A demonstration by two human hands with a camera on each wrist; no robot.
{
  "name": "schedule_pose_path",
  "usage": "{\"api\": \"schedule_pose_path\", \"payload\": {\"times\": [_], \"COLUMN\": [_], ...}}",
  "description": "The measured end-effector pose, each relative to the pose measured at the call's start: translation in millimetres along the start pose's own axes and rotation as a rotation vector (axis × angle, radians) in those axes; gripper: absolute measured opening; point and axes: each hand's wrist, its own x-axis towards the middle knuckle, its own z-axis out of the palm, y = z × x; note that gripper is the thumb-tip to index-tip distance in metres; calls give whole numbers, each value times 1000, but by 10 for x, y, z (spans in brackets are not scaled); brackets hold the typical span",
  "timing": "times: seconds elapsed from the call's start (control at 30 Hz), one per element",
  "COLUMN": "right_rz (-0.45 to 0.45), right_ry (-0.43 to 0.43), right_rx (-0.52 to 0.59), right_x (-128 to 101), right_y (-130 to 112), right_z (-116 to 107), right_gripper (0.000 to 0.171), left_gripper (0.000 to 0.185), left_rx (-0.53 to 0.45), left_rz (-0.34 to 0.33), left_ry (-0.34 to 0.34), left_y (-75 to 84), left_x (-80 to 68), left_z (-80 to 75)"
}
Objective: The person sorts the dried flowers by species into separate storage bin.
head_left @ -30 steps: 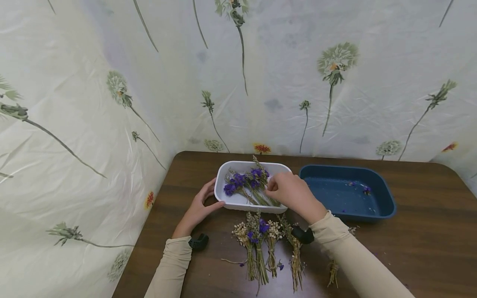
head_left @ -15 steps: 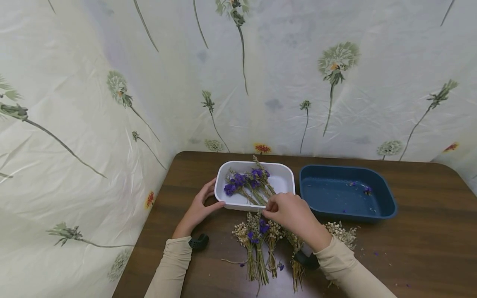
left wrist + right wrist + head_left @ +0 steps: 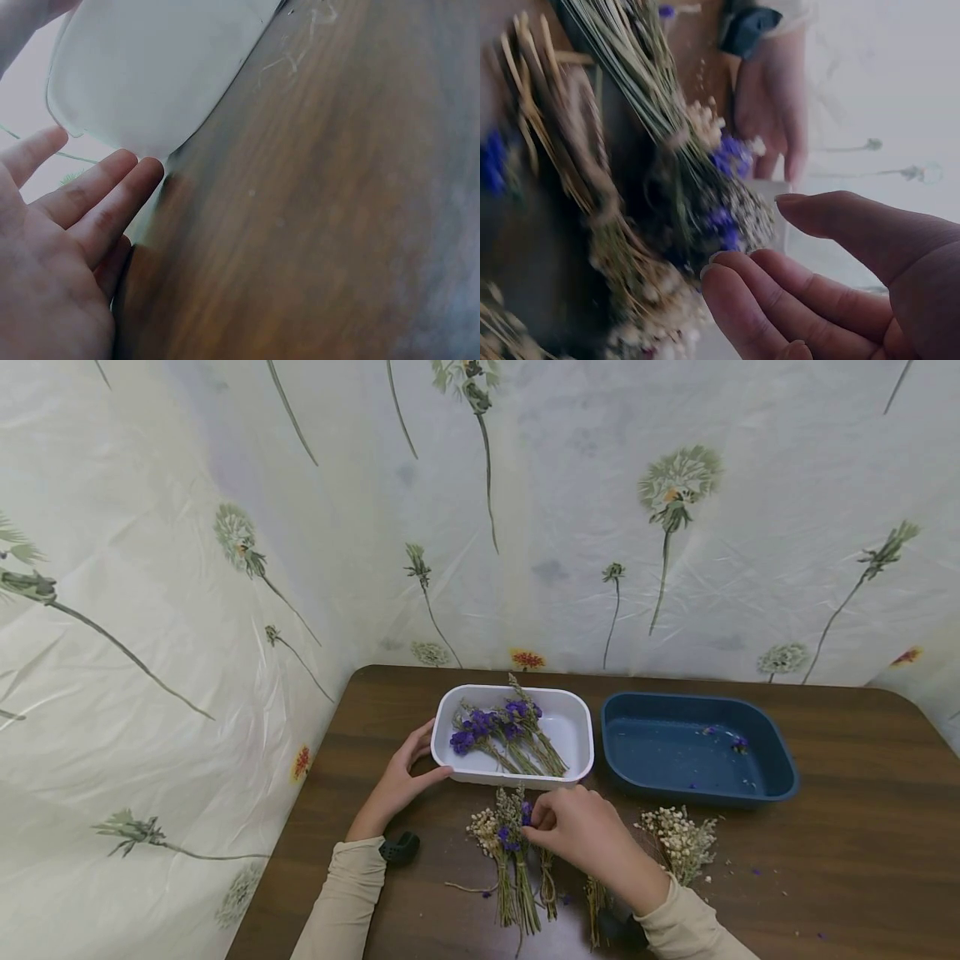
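**Reaching for the dried bunches**

My left hand (image 3: 397,781) lies flat against the near-left corner of the white tray (image 3: 577,739), fingers straight, steadying it — the tray already holds purple-flowered sprigs (image 3: 498,731). My right hand (image 3: 581,831) hovers over the row of dried bunches (image 3: 517,852) lying on the desk (image 3: 862,852) just in front of the tray, fingers loosely curved and apart in the wrist view, close to the flower heads but not yet closed on anything. These bunches look feather-light, brittle and ready to shed — crumbs already dot the wood. I judge the tied stems the place to pinch, not the heads. A white-flowered bunch (image 3: 678,839) lies apart, near the blue tray (image 3: 780,777).
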Motion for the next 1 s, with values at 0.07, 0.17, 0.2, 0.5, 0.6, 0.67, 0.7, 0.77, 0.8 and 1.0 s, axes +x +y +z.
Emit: {"api": "schedule_pose_path", "payload": {"times": [0.07, 0.17, 0.2, 0.5, 0.6, 0.67, 0.7, 0.77, 0.8, 1.0], "right_rz": [-14, -33, -38, -74, -77, -75, -73, -68, -65, -64], "right_ry": [-10, -19, -22, -33, -23, -18, -17, -18, -20, -20], "right_rx": [-1, -10, -13, -32, -50, -60, -63, -54, -47, -10], "right_x": [-34, -78, -91, -177, -190, -194, -194, -195, -196, -188], "right_y": [2, 4, 4, -4, 0, 4, 7, 17, 21, 38], "right_z": [48, 115, 136, 290, 331, 351, 359, 369, 373, 381], "right_gripper": [19, 22, 23, 25, 26, 26, 27, 26, 26, 25], "left_gripper": [84, 84, 84, 84, 84, 84, 84, 84, 84, 84], "left_rx": [3, 2, 3, 0, 0, 1, 1, 2, 3, 8], "left_rz": [-4, -5, -2, 2, -4, -6, -6, -8, -10, -8], "left_ry": [1, 4, 3, 4, 3, 3, 3, 4, 3, 1], "left_y": [0, -2, -6, -16, -15, -13, -12, -9, -5, 15], "left_x": [2, 3, 4, 2, 4, 3, 4, 2, 1, -7], "left_z": [1, 1, 0, -1, 1, 1, 1, 0, 0, -1]}}
